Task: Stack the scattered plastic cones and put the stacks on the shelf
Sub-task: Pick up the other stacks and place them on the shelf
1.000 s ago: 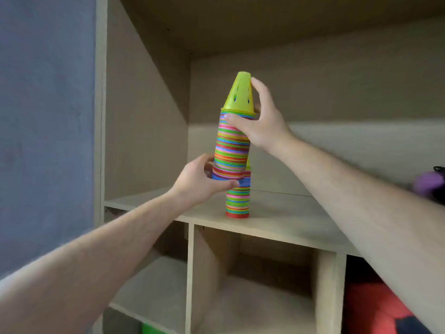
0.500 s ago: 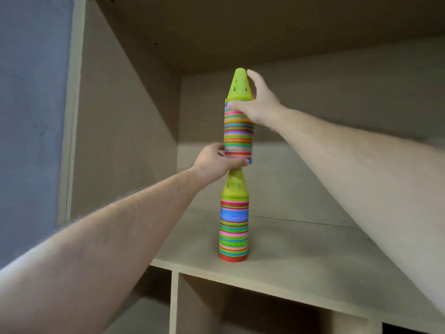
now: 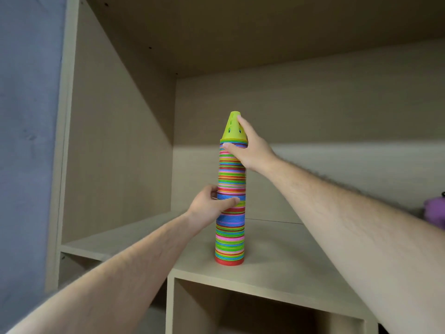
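One tall stack of many-coloured plastic cones (image 3: 230,235) stands upright on the wooden shelf (image 3: 277,259), topped by a lime-green cone (image 3: 233,130) with holes. My left hand (image 3: 209,206) grips the stack about halfway up, thumb across the front. My right hand (image 3: 248,150) grips the upper part just below the green cone, a finger lying along that cone. The stack's red base rests on the shelf board.
The shelf's left side panel (image 3: 101,141) and back wall enclose the compartment. A purple object (image 3: 434,210) lies on the shelf at the far right. Lower compartments (image 3: 252,309) open beneath the board. A blue-grey wall (image 3: 26,141) is at left.
The upper stack, held above the shelf stack half a second ago, has come down over it, and the two now form one tall stack. Both hands moved down with it.
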A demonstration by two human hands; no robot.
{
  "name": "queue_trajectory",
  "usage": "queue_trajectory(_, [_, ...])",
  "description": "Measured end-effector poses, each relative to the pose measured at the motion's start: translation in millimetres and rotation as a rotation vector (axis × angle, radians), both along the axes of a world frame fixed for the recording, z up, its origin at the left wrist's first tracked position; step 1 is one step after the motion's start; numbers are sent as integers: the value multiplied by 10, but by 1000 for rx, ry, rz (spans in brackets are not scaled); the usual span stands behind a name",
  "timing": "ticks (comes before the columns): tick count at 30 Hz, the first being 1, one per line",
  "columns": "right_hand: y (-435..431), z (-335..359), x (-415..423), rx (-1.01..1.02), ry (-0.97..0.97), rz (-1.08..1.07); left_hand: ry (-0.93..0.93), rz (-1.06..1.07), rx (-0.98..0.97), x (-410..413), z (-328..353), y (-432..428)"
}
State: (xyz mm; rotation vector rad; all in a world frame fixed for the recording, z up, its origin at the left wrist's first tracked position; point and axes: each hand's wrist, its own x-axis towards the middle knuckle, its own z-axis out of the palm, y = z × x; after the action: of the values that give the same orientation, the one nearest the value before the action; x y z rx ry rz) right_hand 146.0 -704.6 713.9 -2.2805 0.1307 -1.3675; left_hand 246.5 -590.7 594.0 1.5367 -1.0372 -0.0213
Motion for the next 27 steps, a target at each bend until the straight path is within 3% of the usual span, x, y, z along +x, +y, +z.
queue_trajectory(12, [183,-48,16,-5,19,-73,13,85,5,-92,71,101])
queue_trajectory(17, [211,-59,-119,-14,52,-169,-80,152,28,-100,152,177])
queue_trajectory(19, [273,-103,-251,-70,55,-283,-175,201,-6,-142,166,240])
queue_trajectory(22, [546,-344,-485,-286,-127,-395,-456,294,-73,-277,158,446])
queue_trajectory(25, [948,-856,-621,-406,-307,-278,-714,322,-116,-454,-10,779])
queue_trajectory(27, [1203,-1340,-662,-402,-300,-152,-776,332,-136,-565,-305,1034])
